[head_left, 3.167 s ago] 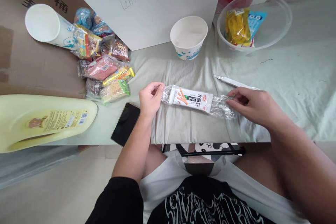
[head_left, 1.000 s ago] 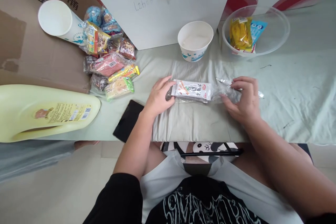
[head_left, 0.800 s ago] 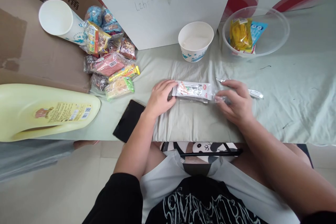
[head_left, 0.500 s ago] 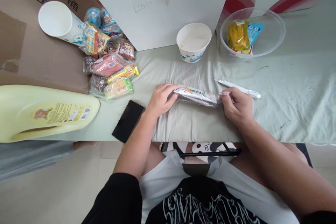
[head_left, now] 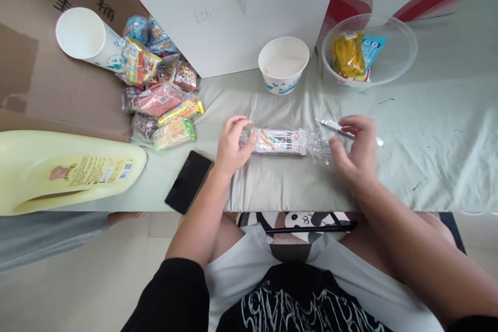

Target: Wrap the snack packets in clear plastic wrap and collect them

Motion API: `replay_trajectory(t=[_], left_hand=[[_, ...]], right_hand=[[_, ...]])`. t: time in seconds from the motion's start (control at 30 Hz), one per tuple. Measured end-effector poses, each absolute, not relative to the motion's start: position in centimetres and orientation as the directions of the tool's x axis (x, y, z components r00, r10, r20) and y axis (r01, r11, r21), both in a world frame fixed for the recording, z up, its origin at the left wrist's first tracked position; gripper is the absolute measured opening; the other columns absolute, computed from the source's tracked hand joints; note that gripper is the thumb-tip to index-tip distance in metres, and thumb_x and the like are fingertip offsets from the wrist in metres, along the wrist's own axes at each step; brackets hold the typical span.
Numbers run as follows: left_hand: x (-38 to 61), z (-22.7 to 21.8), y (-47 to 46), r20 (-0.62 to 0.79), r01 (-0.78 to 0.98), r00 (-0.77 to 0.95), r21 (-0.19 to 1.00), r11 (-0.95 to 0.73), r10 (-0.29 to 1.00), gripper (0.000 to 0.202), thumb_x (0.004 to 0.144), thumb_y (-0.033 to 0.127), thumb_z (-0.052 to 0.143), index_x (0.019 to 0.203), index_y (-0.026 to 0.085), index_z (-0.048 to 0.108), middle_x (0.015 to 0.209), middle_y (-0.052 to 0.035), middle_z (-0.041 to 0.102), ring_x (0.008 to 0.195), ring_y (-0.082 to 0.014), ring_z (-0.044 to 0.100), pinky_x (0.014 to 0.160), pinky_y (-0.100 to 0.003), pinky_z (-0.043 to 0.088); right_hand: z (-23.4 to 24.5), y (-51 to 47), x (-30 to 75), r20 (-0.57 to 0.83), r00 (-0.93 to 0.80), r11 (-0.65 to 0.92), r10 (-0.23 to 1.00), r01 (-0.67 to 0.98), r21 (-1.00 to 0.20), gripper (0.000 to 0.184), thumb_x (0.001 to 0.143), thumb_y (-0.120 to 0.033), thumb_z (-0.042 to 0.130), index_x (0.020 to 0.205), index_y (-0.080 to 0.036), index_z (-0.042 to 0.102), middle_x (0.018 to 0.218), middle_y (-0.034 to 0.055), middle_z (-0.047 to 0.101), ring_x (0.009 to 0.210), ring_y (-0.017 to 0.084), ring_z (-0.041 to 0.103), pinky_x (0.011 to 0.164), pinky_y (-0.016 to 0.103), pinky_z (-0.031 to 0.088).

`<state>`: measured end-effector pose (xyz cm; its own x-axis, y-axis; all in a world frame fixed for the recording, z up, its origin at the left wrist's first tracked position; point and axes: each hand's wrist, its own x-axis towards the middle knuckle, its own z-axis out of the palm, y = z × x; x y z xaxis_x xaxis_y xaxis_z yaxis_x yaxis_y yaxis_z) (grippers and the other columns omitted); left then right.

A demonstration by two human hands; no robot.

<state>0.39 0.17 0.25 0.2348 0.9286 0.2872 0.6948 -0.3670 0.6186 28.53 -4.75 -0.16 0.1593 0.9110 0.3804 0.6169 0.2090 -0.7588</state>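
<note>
A white printed snack packet [head_left: 279, 142] lies flat on the cloth, with crumpled clear plastic at both ends. My left hand [head_left: 234, 146] is curled around its left end, thumb tip against the packet. Just past the loose plastic at the right end is my right hand [head_left: 356, 153], slightly blurred, fingers apart and holding nothing. Partly hidden behind those fingers is a slim white utility knife [head_left: 330, 124], lying on the cloth.
A paper tub [head_left: 283, 85] and a clear plastic bowl [head_left: 404, 65] with snack packets stand at the back. To the left are a tipped paper bucket [head_left: 80, 33], several wrapped snacks [head_left: 175, 132], a phone [head_left: 189, 181] and a yellow jug [head_left: 128, 158]. Someone's grey clothing [head_left: 50, 238] shows below.
My right hand has let go of the plastic at the packet's right end and opened. The packet has turned its printed face up and lies flatter and straighter. My left hand stays at its left end.
</note>
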Motion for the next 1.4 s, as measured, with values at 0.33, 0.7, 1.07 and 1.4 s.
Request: replay_trajectory(t=[0.33,0.7,1.07,1.4], left_hand=[[0.9,0.8,-0.3,0.375,0.666,0.345,0.549,-0.506,0.860,0.017,0.093,0.029,0.057,0.082,0.021,0.067,0.098,-0.0072,0.074,0.097,-0.0210,0.069,0.092,-0.037,0.052],[0.4,3.1,-1.3,-0.032,0.633,0.600,0.630,-0.449,0.799,0.046,0.093,0.036,0.047,0.050,0.020,0.043,0.044,0.0033,0.041,0.045,-0.0102,0.035,0.051,-0.029,0.027],[-0.1,3.2,-1.1,-0.190,0.822,0.341,0.535,-0.195,0.921,0.037,0.082,0.038,0.068,0.055,0.020,0.051,0.051,0.0046,0.052,0.049,-0.0106,0.042,0.054,-0.028,0.028],[0.5,2.0,1.0,0.188,0.683,0.415,0.583,-0.441,0.890,0.028,0.084,0.031,0.073,0.109,0.021,0.067,0.117,-0.0085,0.070,0.113,-0.0245,0.064,0.099,-0.040,0.051]], right_hand=[[-0.9,-4.7,28.1,0.384,-0.218,0.404,0.897,0.756,-0.515,0.008,0.088,-0.028,0.060,0.088,-0.025,0.067,0.071,0.0038,0.067,0.079,0.025,0.064,0.081,0.043,0.050],[0.2,-5.1,28.2,0.517,-0.430,0.656,0.740,0.630,-0.415,0.036,0.092,-0.020,0.050,0.056,-0.021,0.055,0.044,-0.0035,0.045,0.041,0.010,0.040,0.046,0.026,0.032],[-0.6,-5.2,27.3,0.141,-0.079,0.116,0.987,0.952,-0.284,0.029,0.087,-0.037,0.052,0.089,-0.021,0.075,0.060,0.0031,0.069,0.047,0.014,0.048,0.051,0.028,0.019],[-0.1,-5.3,27.1,0.015,-0.064,0.066,0.998,0.963,-0.260,0.030,0.087,-0.040,0.050,0.087,-0.021,0.073,0.065,0.0044,0.070,0.055,0.016,0.053,0.054,0.029,0.018]])
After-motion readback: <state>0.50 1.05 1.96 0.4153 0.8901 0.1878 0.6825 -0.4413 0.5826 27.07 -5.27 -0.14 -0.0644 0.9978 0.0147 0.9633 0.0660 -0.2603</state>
